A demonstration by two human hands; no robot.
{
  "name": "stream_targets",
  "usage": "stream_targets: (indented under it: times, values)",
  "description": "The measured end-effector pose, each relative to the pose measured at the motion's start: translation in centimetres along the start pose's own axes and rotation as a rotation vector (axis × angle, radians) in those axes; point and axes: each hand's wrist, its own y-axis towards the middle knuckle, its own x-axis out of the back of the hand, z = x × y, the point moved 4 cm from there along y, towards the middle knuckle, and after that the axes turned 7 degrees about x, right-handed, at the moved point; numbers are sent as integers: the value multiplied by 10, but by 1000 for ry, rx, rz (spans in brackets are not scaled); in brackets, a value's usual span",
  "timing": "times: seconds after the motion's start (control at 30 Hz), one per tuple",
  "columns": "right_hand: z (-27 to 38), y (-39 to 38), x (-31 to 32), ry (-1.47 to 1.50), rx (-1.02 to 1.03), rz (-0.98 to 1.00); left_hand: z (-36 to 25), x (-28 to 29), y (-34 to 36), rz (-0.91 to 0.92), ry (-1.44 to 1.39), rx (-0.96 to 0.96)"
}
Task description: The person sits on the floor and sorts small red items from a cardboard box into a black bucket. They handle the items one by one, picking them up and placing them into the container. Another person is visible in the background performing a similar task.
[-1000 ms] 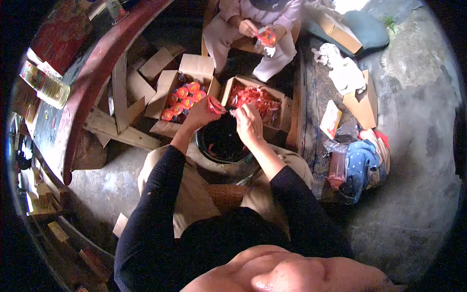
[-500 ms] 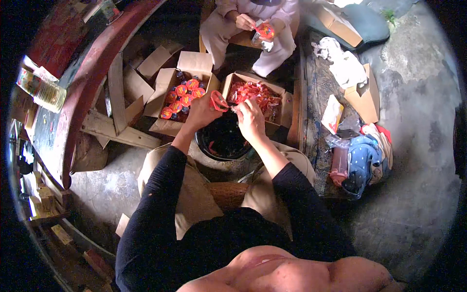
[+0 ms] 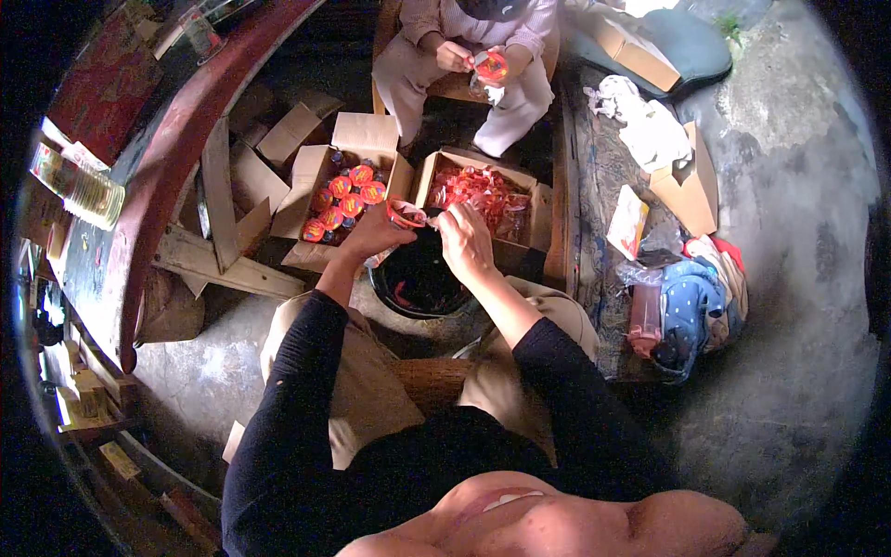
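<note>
My left hand is closed around a small red plastic cup, tilted so that its rim faces right. Close beside that rim, the fingers of my right hand are pinched together; what they hold is too small to make out. Below both hands stands a round black tub with a few red bits inside. Behind my left hand, an open cardboard box holds several red-topped round containers. The box behind my right hand is filled with crumpled red and clear plastic pieces.
Across from me a person holds another red-topped container. To the left is a red-edged table with stacked clear cups. A bench at right carries a white cloth, an open carton and a blue garment.
My view has shifted slightly. The red cup has turned in my left hand, and my right fingers remain at its rim. The other person's hands and container have moved a little left in the picture.
</note>
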Motion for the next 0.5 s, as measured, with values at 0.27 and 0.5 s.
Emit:
stream_targets:
  times: [0.27, 0.5]
  values:
    - [-8, -4, 4, 125, -192, 8, -27, -8, -4, -79, 167, -97]
    - [-4, -4, 5, 128, -212, 30, -11, -7, 2, -304, 368, -266]
